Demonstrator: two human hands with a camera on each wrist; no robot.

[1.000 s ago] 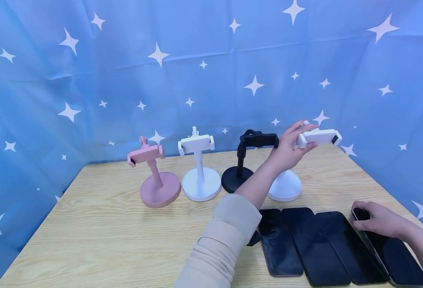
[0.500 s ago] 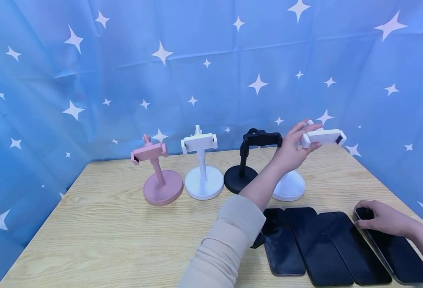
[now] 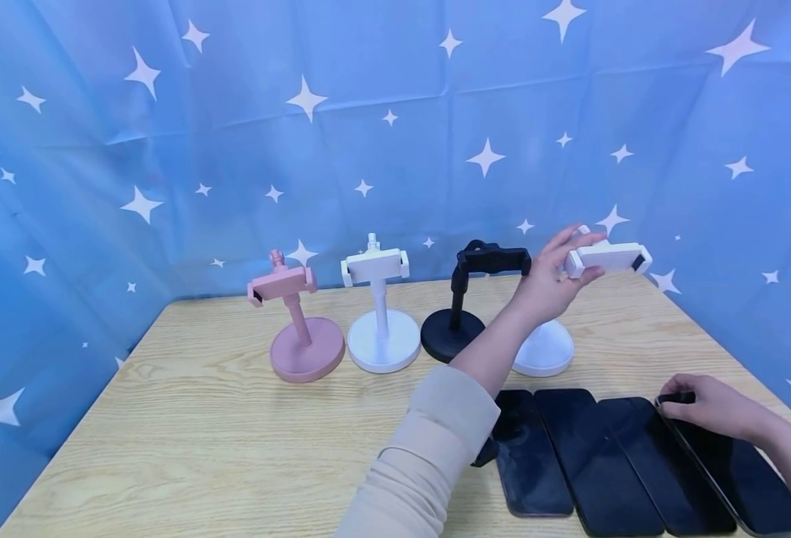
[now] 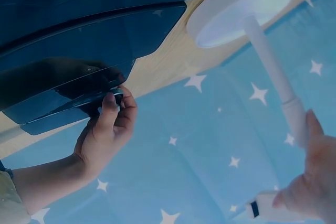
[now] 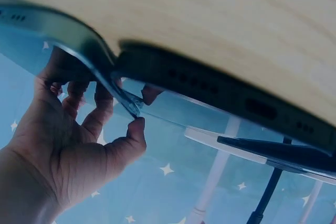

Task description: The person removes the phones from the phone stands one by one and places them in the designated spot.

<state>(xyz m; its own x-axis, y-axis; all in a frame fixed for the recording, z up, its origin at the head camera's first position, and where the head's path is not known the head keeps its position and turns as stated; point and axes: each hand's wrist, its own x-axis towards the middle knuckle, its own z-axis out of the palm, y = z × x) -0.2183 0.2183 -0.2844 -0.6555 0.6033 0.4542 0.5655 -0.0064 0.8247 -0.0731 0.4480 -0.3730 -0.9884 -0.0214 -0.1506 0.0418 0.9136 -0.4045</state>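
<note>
My left hand (image 3: pixel 550 280) grips the phone clamp (image 3: pixel 611 258) of the rightmost white phone stand (image 3: pixel 545 351), whose round base rests on the table. In the left wrist view that stand's pole (image 4: pixel 270 59) runs from the base to my fingers. At the right my right hand (image 3: pixel 712 407) pinches the far end of the rightmost dark phone (image 3: pixel 739 471) by its edges. The right wrist view shows my thumb and fingers (image 5: pixel 97 114) at that end, which looks slightly raised. Several dark phones (image 3: pixel 600 463) lie side by side to its left.
A black stand (image 3: pixel 452 335), another white stand (image 3: pixel 383 342) and a pink stand (image 3: pixel 306 350) stand in a row leftward on the wooden table (image 3: pixel 234 441). Behind hangs a blue curtain (image 3: pixel 247 134) with white stars. A small black object (image 3: pixel 484 453) sits partly behind my left sleeve.
The head view has shifted slightly. My left hand keeps its grip on the clamp. My right hand and the far end of the rightmost phone have moved a little leftward toward the neighbouring phone.
</note>
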